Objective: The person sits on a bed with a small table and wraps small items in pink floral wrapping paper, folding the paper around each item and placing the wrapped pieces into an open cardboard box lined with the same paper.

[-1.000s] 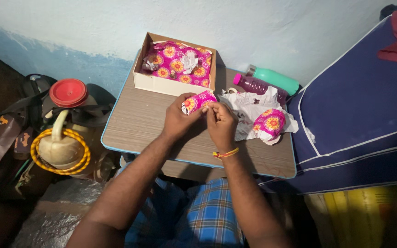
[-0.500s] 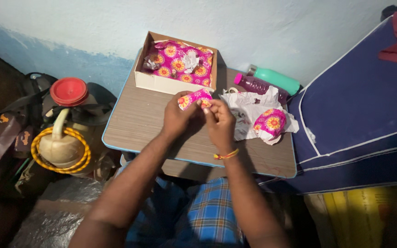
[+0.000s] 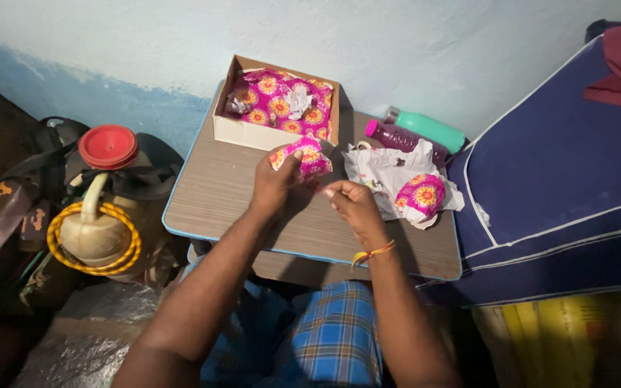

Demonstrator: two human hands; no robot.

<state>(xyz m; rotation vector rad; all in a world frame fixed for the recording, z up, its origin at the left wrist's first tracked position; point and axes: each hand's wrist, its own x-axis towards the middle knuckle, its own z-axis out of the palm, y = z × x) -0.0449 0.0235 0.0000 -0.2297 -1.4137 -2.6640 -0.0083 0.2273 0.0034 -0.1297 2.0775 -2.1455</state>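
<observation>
Pinching pink floral wrapped piece (image 3: 303, 154) in your left hand (image 3: 276, 183), frame centre; right hand (image 3: 350, 203) just beside, fingers curled, grip unclear; cardboard box (image 3: 242, 133) above.

Single head-worn view, looking steeply down from above the seated person at a small table (image 3: 238, 208) set against the far wall (image 3: 397, 50). The camera sits close: both forearms enter from the near edge, and floor clutter fills the left and right margins.

Pink wrapped packet (image 3: 303, 154) partly hidden behind left hand (image 3: 273, 185).
</observation>
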